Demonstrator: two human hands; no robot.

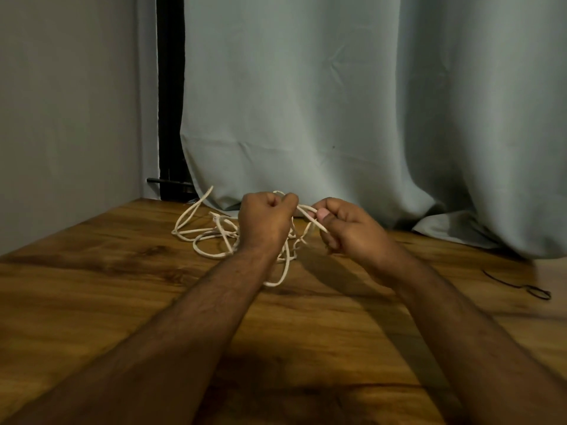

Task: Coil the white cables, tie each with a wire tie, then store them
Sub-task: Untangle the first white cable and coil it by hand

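Two bare hands, both raised just above a wooden bench (122, 286), forearms stretched forward from the lower corners and converging toward the middle. One tangle of white cable (211, 234) on the bench; impossible to tell whether one cable or several, loops overlapping and sprawled to the left of and beneath the hands, near the far edge by the curtain (337, 102). One loop trailing toward the viewer under the left wrist. One thin dark wire tie (535, 291) lying flat far to the right on the bench, well apart from the cable, twisted into a small loop at one end.

Left hand (265, 220): back toward the camera, curled into a loose fist, grip clamped on a strand of the cable at the top, thumb and forefinger pinched together. Right hand (346, 228): just beside the left, palm turned inward, fingers curled, thumb pressed on a short straight stretch of cable running between the two hands. Grip closed on that strand too. Hands close but not touching, joined only by the cable.

Behind: one pale grey-green curtain falling onto the bench on the right, one grey wall (67, 118) on the left, one dark vertical gap (170, 87) between them.
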